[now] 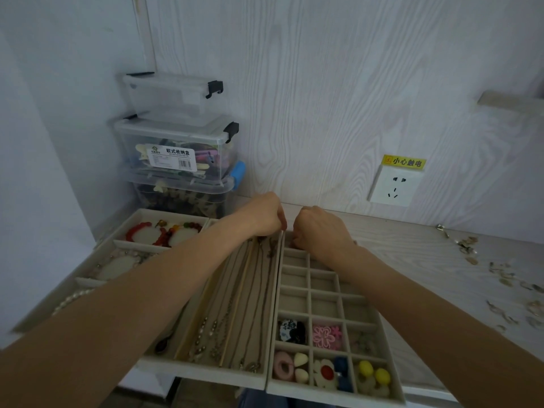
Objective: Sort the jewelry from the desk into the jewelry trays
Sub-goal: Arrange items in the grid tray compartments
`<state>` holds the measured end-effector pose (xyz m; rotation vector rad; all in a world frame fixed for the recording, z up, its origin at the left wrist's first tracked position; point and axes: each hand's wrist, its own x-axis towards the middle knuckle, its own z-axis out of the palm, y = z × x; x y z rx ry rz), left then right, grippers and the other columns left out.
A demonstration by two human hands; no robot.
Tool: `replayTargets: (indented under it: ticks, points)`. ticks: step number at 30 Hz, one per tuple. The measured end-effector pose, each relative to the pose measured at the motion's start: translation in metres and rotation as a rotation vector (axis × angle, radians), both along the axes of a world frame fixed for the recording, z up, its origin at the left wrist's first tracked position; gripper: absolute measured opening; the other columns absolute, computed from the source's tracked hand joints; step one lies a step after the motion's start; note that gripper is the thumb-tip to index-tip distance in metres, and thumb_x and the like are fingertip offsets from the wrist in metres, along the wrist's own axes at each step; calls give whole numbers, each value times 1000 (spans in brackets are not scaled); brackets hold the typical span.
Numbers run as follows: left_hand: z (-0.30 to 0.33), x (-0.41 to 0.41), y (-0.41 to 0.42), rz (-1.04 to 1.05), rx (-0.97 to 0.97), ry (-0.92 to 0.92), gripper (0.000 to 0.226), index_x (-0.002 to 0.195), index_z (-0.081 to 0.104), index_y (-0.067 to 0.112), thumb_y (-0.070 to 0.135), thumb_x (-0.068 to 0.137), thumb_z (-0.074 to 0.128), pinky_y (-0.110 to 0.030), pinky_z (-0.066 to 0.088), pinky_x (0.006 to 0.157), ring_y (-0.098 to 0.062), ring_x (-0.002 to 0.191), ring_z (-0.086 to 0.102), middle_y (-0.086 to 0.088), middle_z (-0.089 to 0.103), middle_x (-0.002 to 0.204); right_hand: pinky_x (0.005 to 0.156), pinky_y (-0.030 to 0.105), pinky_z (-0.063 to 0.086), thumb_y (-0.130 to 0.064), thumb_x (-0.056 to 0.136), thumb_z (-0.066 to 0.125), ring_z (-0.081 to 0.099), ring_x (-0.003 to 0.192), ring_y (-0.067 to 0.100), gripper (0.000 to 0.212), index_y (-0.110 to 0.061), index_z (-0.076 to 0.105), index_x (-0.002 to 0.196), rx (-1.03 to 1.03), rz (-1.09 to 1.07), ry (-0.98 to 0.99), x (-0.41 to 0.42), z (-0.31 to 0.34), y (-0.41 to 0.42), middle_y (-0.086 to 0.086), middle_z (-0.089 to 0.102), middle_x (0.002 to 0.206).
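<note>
Velvety grey trays fill the near side of the desk [397,248], and both hands are up at the far end of them. The left hand [262,214] has its fingers curled down at the top of the necklace tray [206,369]. It looks like it's pinching the end of a chain [259,293], though the fingertips are hidden, so can't swear to it. The right hand [319,228] is curled over the top row of the grid tray [275,334]; can't tell if it's holding anything.

What matters here, I'd say: the chains run lengthwise, from the far end back toward the person, so whatever the left hand has needs to be laid along that same line in its slot.

Loose jewelry [500,278] is scattered well off to the right, so the right hand is much nearer for the next grab. The bracelet tray [132,219] sits far left.
</note>
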<state>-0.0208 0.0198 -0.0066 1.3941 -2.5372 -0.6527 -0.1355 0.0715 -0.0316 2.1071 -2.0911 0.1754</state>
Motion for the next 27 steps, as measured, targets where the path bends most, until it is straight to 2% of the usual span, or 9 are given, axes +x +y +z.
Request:
replayTargets:
  ticks: [4,7,10,13,18,22,25,27]
  points:
    - [2,3,6,-15,16,17,26,115,66,10,12,91,56,-29,44,95,-18,110,58,-8,63,121,75,29,47,-18,86,63,56,97,19,14,-8,69,94,12,6,-51,-7,2,1,5,59,104]
    - [5,8,11,-34,-7,93,30,118,64,11,4,93,48,-24,38,98,-16,119,52,-6,58,129,81,28,46,-22,84,68,55,99,14,12,-16,71,94,-48,-20,-220,-24,11,6,-2,56,104]
    - [8,11,16,-55,-21,194,31,115,65,11,3,93,46,-18,36,91,-15,116,54,-6,60,126,77,24,42,-20,82,69,57,86,11,8,-16,73,88,-132,-101,-452,-47,20,15,-4,63,98]
    - [10,4,22,-92,-40,228,27,113,66,11,6,93,48,-17,35,90,-15,114,55,-5,61,125,72,20,39,-18,85,67,57,78,8,9,-13,73,89,-154,-153,-563,-62,22,30,-1,69,95]
    - [20,-43,35,-169,-59,258,25,112,67,9,10,94,49,-14,35,86,-16,112,56,-4,63,120,77,18,37,-17,89,60,61,92,13,16,-9,72,98,-175,-260,-567,-99,23,61,1,70,102]
    - [20,-102,44,-247,-62,213,23,98,68,9,7,92,46,-19,38,82,-18,100,56,-6,62,100,90,25,38,-14,93,53,55,114,22,25,-8,64,114,-173,-385,-533,-149,19,86,7,62,121]
    - [15,-153,51,-320,-61,165,29,111,66,5,7,94,43,-21,40,87,-21,110,56,-8,63,116,99,26,32,-7,96,42,46,124,26,34,-7,52,129,-101,-506,-467,-193,10,102,11,50,135]
    - [9,-188,54,-385,-40,109,34,121,60,6,6,96,37,-22,39,90,-23,116,52,-10,57,127,100,29,33,-5,95,39,46,124,27,36,-5,48,130,-34,-631,-399,-222,4,110,12,48,137]
